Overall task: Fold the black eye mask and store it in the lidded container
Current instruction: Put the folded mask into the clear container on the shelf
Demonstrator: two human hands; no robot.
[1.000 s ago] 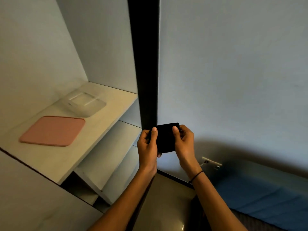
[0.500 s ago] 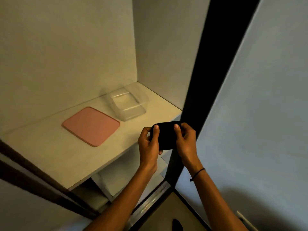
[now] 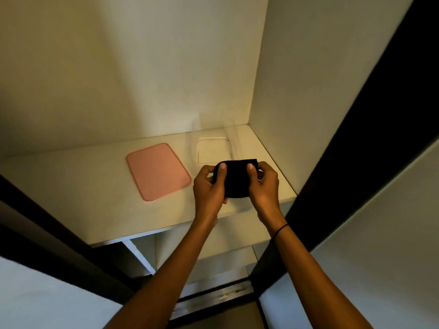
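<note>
I hold the folded black eye mask (image 3: 236, 179) between both hands, just above the front of the white shelf (image 3: 95, 186). My left hand (image 3: 209, 186) pinches its left side and my right hand (image 3: 262, 185) pinches its right side, thumbs on top. Directly behind the mask stands the clear lidless container (image 3: 212, 144), open at the top, its near wall partly hidden by the mask. The pink lid (image 3: 158, 170) lies flat on the shelf to the container's left.
The shelf sits in a white cupboard with a back wall (image 3: 142, 67) and a right side wall (image 3: 297, 91). Dark door frames (image 3: 356, 115) flank the opening. Lower shelves (image 3: 213, 252) show beneath my forearms.
My view has swung to face the cupboard squarely. Both hands, still holding the mask, have moved over the shelf to just in front of the clear container.
</note>
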